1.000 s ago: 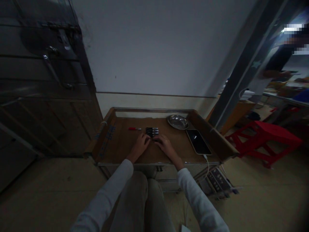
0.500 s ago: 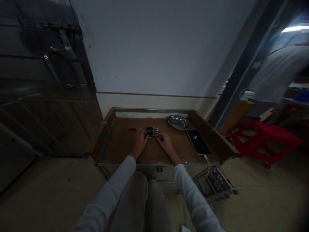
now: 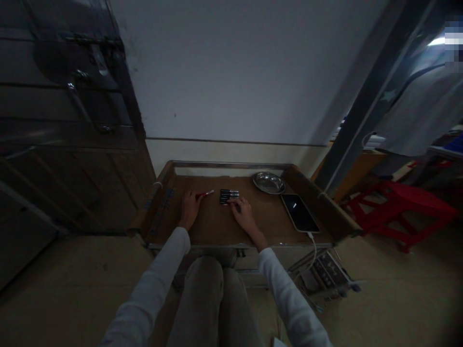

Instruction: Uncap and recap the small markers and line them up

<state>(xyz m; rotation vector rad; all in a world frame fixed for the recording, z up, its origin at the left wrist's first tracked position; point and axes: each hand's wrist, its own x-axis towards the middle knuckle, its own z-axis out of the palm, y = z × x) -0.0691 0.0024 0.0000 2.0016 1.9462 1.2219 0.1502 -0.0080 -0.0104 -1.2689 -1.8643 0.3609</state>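
Note:
Several black pens (image 3: pixel 229 193) lie side by side in a tight row on the brown tabletop (image 3: pixel 213 226). The fingers of my right hand (image 3: pixel 246 217) are closed at the near right corner of this row, on the nearest black pen. To the left of the row, my left hand (image 3: pixel 189 208) pinches a red pen (image 3: pixel 204 194) by its left part. The red pen's pale tip points right, toward the black pens, with a gap between them.
A shiny round metal dish (image 3: pixel 268 183) stands at the back right. In front of it lies a phone (image 3: pixel 300 213) with a white cable (image 3: pixel 313 248) plugged in. Raised sides border the table. A red stool (image 3: pixel 401 207) and a person in a light top (image 3: pixel 415 115) are at the right.
My left hand has left the black pens, moved left and taken hold of the red pen, whose tip now slants up to the right. My right hand has stayed at the row.

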